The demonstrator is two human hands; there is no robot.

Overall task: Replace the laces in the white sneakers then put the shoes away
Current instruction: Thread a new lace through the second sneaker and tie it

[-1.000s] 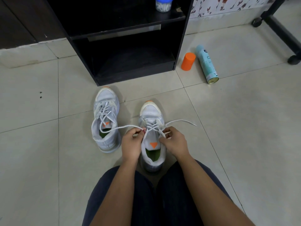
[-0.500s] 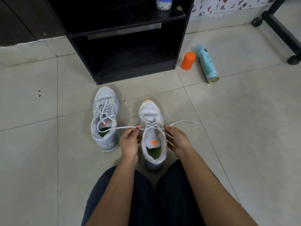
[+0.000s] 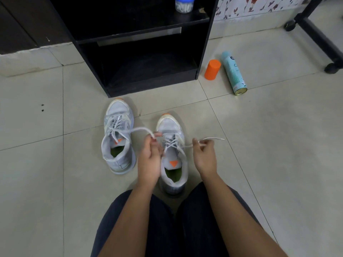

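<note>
Fingers of the left hand curl and pinch one end of the white lace, raised above the eyelets; the right hand grips the other end, which sticks out rightward. Between both hands lies the near sneaker, long axis running away from the person, toe toward the black shelf unit, heel by the knees. Just left stands the second sneaker, pointing likewise. Bare floor opens wide rightward; an orange cap and spray can lie beyond.
</note>
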